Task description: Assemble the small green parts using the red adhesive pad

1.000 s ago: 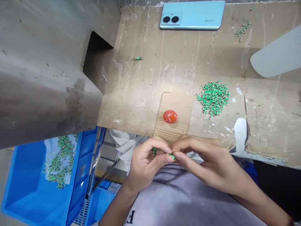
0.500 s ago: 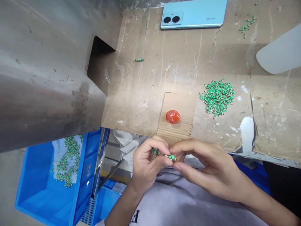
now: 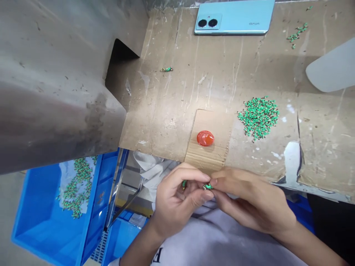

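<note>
Near the table's front edge, my left hand (image 3: 181, 199) pinches a small green part (image 3: 207, 187) with pale metallic ends between thumb and forefinger. More green (image 3: 183, 184) shows inside the curl of the same hand, partly hidden by the fingers. My right hand (image 3: 253, 201) closes on the pinched part from the other side, its fingertips meeting those of my left hand. Beyond them, a small red dish (image 3: 205, 138) sits on a cardboard piece (image 3: 212, 120). A pile of similar small green parts (image 3: 259, 117) lies to the right.
A light-blue phone (image 3: 235, 18) lies at the back. A few green parts (image 3: 297, 33) are scattered at the far right, near a white rounded object (image 3: 331, 68). One green piece (image 3: 166, 69) lies left of centre. Metal housing (image 3: 61, 81) borders the left, above a blue bin (image 3: 41, 214).
My right hand has turned, its fingers now closer together over the green part and covering more of it. The whole view has shifted slightly.
</note>
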Available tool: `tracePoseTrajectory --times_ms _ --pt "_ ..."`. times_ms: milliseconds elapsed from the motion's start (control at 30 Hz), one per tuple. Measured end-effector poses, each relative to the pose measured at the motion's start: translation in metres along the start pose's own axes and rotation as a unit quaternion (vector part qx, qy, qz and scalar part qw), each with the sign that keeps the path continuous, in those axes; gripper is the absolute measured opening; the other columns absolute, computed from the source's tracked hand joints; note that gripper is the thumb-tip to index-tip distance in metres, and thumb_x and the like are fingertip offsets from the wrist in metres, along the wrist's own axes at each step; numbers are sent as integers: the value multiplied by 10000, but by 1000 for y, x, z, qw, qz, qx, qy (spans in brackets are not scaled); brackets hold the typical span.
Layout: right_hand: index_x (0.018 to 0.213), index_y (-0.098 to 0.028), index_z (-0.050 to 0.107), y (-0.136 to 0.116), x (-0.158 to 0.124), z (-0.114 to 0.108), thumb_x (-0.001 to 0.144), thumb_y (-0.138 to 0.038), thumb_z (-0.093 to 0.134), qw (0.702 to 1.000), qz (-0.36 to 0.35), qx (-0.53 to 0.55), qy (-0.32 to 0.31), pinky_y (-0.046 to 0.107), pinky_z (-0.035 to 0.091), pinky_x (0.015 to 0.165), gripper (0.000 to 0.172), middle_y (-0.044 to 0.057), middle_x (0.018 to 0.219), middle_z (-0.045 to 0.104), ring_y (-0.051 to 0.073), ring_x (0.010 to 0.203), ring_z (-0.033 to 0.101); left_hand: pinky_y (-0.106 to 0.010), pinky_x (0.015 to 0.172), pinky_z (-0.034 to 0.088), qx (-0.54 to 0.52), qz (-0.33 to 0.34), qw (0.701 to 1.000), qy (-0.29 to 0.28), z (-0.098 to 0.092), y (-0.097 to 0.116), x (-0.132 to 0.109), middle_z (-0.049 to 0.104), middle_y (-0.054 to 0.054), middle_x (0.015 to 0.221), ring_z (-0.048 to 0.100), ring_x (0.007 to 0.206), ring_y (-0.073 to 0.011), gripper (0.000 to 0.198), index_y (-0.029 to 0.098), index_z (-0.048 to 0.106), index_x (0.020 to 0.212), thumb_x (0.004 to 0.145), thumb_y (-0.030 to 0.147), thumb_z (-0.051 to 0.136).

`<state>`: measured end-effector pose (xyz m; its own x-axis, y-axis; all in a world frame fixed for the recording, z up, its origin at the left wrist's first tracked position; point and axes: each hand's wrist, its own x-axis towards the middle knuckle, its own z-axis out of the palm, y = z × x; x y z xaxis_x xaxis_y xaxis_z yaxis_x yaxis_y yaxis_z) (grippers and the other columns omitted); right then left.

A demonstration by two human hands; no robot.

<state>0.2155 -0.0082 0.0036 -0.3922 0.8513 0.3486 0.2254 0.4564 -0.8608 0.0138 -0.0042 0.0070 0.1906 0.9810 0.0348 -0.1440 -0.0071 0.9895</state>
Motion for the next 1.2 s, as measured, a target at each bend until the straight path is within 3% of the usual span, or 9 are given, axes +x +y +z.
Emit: tracePoseTrajectory --times_ms 200,267,400,467,567,733,867,1033,1200 --pt "1274 -170 700 1 -12 -2 1070 -49 643 995 -49 -84 25 349 717 786 243 98 1111 863 205 858 824 -218 636 530 56 4 998 -20 -2 7 -7 726 -16 873 612 683 -119 148 220 830 1170 1022 226 826" --pt "1279 -180 705 3 -11 -4 1074 -78 641 994 -61 -95 6 387 726 780 238 112 1134 867 231 861 829 -223 641 540 69 12 997 -21 -1 9 -7 737 -21 870 624 689 -126 162 219 823 1176 1015 201 811" --pt "1197 -203 725 6 -6 -5 1129 -160 534 992 -94 -84 12 376 671 603 208 132 1043 866 237 743 798 -226 645 550 98 19 995 -17 1 12 -9 765 -29 891 628 676 -124 190 221 811 1165 991 145 799" --pt "1132 -216 733 5 -3 -5 1131 -173 542 994 -72 -84 19 363 650 580 196 128 1011 859 231 727 794 -230 626 538 103 18 994 -17 2 12 -10 771 -30 903 621 662 -122 208 226 803 1178 995 129 783" --pt "1147 -215 733 3 -1 -5 1091 -100 603 994 -43 -99 -7 350 685 682 182 120 1073 864 232 845 826 -229 611 518 106 24 994 -12 2 10 -11 767 -31 912 618 667 -120 208 226 794 1176 1002 115 763" --pt "1212 -176 706 2 0 -4 1075 -77 653 996 -59 -69 12 333 714 815 177 131 1078 849 216 971 831 -206 614 534 116 57 992 -13 1 6 -9 777 -33 922 648 684 -113 180 202 788 1140 996 95 766" --pt "1181 -176 697 1 6 -6 1050 -53 667 999 -26 -17 14 275 719 831 183 107 1045 836 179 947 841 -201 628 581 120 88 989 -21 -1 4 -5 816 -49 967 704 707 -119 178 184 787 1146 999 85 768" --pt "1141 -185 705 -2 10 -6 1012 -37 698 999 -10 -30 26 274 736 852 197 88 998 846 188 928 853 -199 641 612 141 96 985 -30 -6 6 -3 854 -67 1019 781 786 -146 208 179 811 1180 1000 79 782" --pt "1174 -205 699 -3 7 -2 1013 -47 707 999 -2 -30 35 293 742 848 225 89 1018 853 197 913 854 -215 751 670 140 104 984 -40 -10 8 -3 867 -81 1062 826 889 -168 279 177 823 1239 997 44 782"
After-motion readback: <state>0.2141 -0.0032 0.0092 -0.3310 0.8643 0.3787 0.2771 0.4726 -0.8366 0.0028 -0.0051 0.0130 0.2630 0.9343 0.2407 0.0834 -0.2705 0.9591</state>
